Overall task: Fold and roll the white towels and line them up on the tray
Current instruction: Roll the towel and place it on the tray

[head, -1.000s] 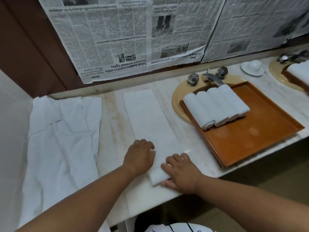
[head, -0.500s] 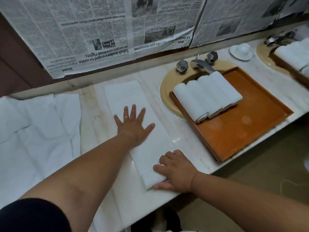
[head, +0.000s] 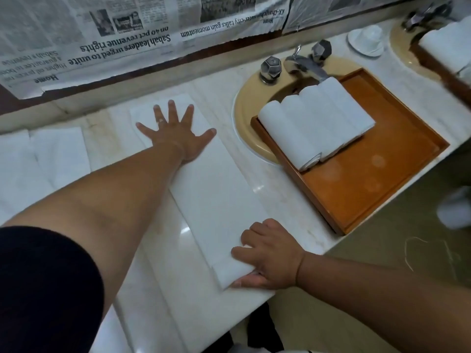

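Towel [head: 214, 189]: white cloth folded into 1 long flat strip, lying lengthwise on the pale, glossy marble counter [head: 153, 289], near end turned up into a short thick fold. Left hand [head: 178, 135]: fingers spread wide, palm flat on the strip's far end; a ring on 1 finger. Right hand [head: 270, 253]: fingers curled over the near fold, thumb under its edge, pinching it against the counter. Tray [head: 369, 189]: rectangular, orange-brown wood with a raised rim and smooth sheen, set partly over a round beige sink [head: 244, 115]. Rolls [head: 316, 123]: 4 white towel cylinders side by side, touching, at the tray's far end. Faucet [head: 303, 66]: metal spout between 2 faceted knobs. Loose towels [head: 43, 159]: white, flat, at the left of the counter. Newspaper [head: 114, 34]: sheets taped upside down on the wall; legible headlines "Sabah leaders urged to unite", "on 40 pct revenue rights", "talks gain momentum", "Home".
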